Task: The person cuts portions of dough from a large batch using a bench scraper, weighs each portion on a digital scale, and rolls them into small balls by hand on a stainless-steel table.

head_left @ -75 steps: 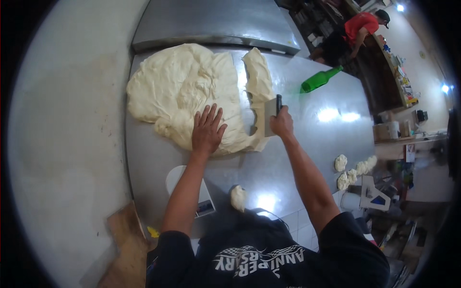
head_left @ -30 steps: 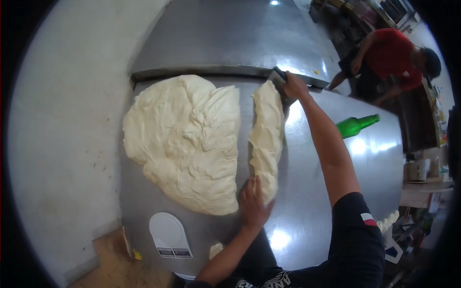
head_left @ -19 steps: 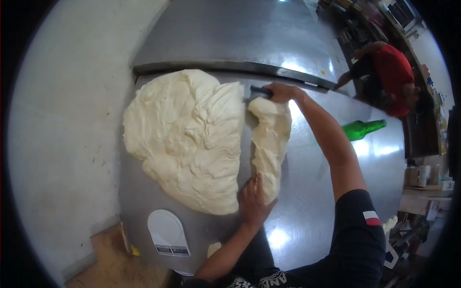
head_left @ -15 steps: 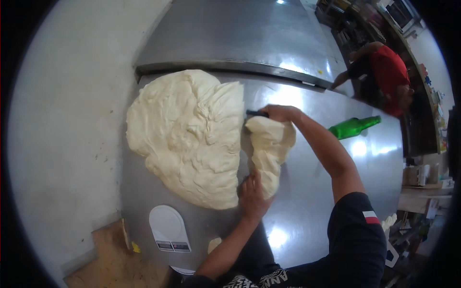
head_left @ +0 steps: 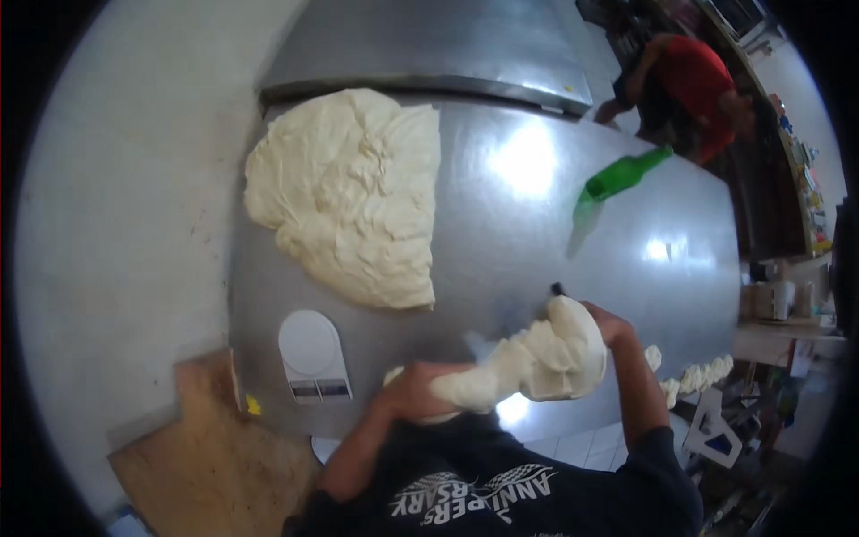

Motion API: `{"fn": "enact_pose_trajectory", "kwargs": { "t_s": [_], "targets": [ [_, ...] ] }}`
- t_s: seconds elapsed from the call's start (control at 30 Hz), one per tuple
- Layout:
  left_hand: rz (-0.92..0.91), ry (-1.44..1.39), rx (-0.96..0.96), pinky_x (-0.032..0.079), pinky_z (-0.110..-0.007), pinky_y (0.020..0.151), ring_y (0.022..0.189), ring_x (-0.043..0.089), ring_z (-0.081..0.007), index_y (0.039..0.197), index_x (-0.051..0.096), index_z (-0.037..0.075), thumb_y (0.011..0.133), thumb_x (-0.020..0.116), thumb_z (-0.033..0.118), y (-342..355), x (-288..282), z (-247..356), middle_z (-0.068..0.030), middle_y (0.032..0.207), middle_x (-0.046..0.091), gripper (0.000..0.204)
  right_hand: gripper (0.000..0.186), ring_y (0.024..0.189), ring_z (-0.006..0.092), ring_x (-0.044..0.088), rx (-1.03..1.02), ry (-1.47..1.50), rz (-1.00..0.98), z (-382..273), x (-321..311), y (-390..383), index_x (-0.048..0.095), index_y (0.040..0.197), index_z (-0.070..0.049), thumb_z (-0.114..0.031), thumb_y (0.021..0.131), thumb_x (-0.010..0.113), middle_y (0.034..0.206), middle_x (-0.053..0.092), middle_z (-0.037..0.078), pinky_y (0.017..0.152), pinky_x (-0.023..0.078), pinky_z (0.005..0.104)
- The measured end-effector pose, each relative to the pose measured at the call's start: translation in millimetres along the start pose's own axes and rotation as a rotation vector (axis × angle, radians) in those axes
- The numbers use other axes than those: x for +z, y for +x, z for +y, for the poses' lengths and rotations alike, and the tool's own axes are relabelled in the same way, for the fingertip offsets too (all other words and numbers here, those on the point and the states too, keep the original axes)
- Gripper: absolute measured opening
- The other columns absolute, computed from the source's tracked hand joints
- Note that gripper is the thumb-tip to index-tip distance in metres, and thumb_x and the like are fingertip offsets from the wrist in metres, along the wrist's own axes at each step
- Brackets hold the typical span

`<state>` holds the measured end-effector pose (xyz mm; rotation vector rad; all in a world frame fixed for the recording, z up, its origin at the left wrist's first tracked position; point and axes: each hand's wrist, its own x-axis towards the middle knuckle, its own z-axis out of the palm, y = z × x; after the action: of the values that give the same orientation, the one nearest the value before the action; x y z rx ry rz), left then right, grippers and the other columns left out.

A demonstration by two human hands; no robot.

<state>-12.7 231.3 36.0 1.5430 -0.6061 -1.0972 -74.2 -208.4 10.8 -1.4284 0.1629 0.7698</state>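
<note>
My left hand (head_left: 415,390) grips the left end of a long, pale dough strip (head_left: 555,353), lifted over the near edge of the steel table (head_left: 483,251). My right hand (head_left: 607,324), mostly hidden behind the strip's bunched right end, is closed on a scraper (head_left: 557,289), of which only the dark handle top shows, and supports that end too. Farther back on the left lies a large dough mass (head_left: 344,197) with a straight cut right side. A white scale (head_left: 309,353) stands below it at the table's left.
A green bottle (head_left: 622,174) lies on the table's right half. Small dough pieces (head_left: 693,380) line the near right. A raised steel surface (head_left: 420,40) borders the back, a wooden board (head_left: 183,421) the lower left. A co-worker in red (head_left: 693,80) bends over at the upper right.
The strip was cut from the large mass, then lifted off the table and drawn toward my body by both hands. The view has shifted, and the co-worker has changed posture.
</note>
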Motion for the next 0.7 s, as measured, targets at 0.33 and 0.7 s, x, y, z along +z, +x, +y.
{"fn": "enact_pose_trajectory", "kwargs": {
  "t_s": [0.33,0.7],
  "targets": [
    [0.044,0.545,-0.082,0.053,-0.039,0.105,0.128,0.062,-0.0313,0.143,0.066,0.017,0.084,0.082,0.019,-110.8,42.2,-88.0,-0.0149,0.156,0.049,0.061,0.026,0.089,0.0542,0.065,0.349,-1.038,0.979,40.6,19.7,-111.8,0.058,0.104,-0.001,-0.017,0.088,0.071,0.092,0.069,0.031,0.073,0.05,0.0603],
    [0.781,0.519,-0.402,0.043,-0.047,0.108,0.125,0.048,-0.04,0.146,0.055,0.006,0.075,0.091,0.033,-67.5,68.7,-90.0,-0.0218,0.134,0.046,0.084,0.04,0.106,0.0495,0.068,0.04,-0.918,1.088,-111.0,-146.0,198.5,0.052,0.12,-0.001,-0.024,0.091,0.068,0.114,0.07,0.03,0.087,0.055,0.0572]
  ]
}}
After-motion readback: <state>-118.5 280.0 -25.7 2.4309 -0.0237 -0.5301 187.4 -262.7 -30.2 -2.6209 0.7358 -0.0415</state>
